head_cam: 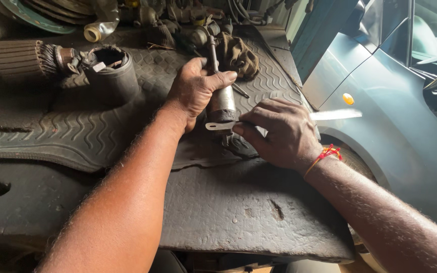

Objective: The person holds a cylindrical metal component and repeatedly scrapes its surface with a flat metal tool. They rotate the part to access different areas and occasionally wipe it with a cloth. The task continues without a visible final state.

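Head view: left hand (pixel 194 90) is wrapped tight round a grey metal cylinder w/ a thin shaft (pixel 222 98) standing on the black ribbed rubber mat (pixel 77 136) over the bench, right hand (pixel 279 132) pinches a flat shiny metal strip (pixel 330 115) laid across its base. Cylinder looks heavy, rigid, prob greasy, so grip mid-body; strip seems thin, springy, best held near the middle
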